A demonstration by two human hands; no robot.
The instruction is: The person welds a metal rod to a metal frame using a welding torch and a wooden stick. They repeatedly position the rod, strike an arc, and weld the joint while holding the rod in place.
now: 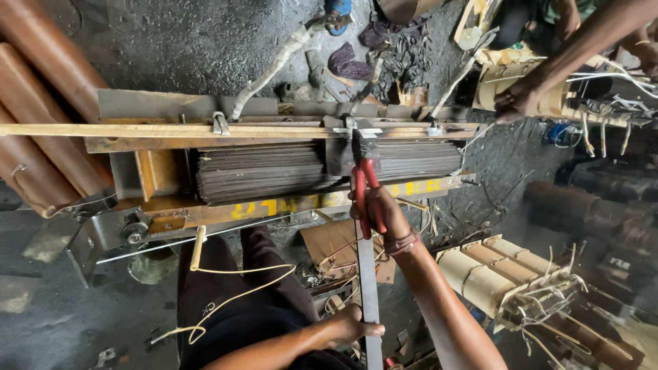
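Note:
My right hand [385, 214] grips red-handled pliers [365, 179] whose jaws meet the dark stack of thin metal sheets [274, 171] in a rusty steel frame [164, 164]. My left hand [353, 323] holds the near end of a long flat grey metal strip [367, 281] that runs from my lap up toward the pliers. A pale wooden slat [137, 129] lies across the top of the frame with metal clips on it.
Brown cylinders [34, 103] lean at the left. Paper-wrapped coils with wire leads [507, 274] sit at the right. Another person's hand [515, 99] rests on a coil at the upper right. A cord with a wooden handle [197, 248] hangs over my dark trousers.

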